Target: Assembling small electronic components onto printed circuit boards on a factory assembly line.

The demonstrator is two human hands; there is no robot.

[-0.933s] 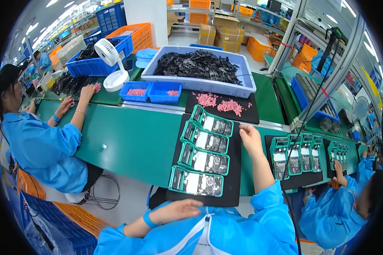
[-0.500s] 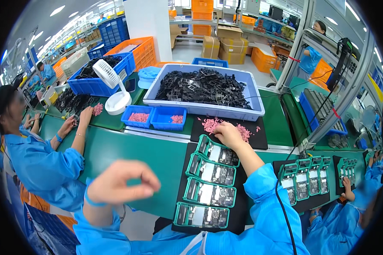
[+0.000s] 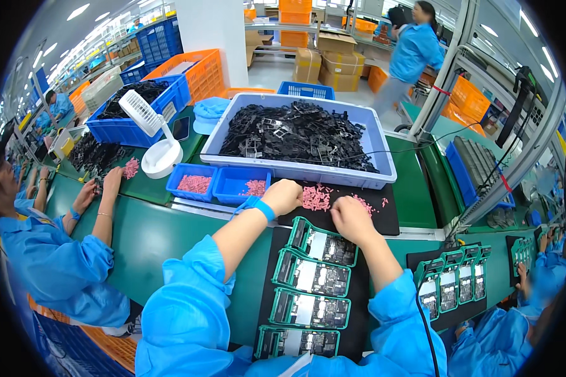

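A loose heap of small pink pieces [image 3: 316, 197] lies on a black mat [image 3: 387, 220] in front of me. My left hand [image 3: 282, 197], with a blue band at the wrist, is closed at the heap's left edge beside the small blue bin. On the heap's near right side my right hand [image 3: 352, 218] has its fingers pinched down; the fingertips of both hands are hidden, so what they hold cannot be made out. Just below, a column of several green frames [image 3: 311, 312] holding circuit boards lies on another black mat [image 3: 353, 314].
Two small blue bins, left [image 3: 188, 182] and right [image 3: 234, 183], contain pink pieces. Behind them stands a large pale-blue tub [image 3: 385, 160] of black parts, with a white fan [image 3: 162, 157] to its left. A black cable [image 3: 424, 327] crosses my right sleeve. Co-workers sit on both sides.
My left hand has moved from above the table's near left up to the pink heap. My right hand has shifted slightly right and nearer. A person now walks behind the tub.
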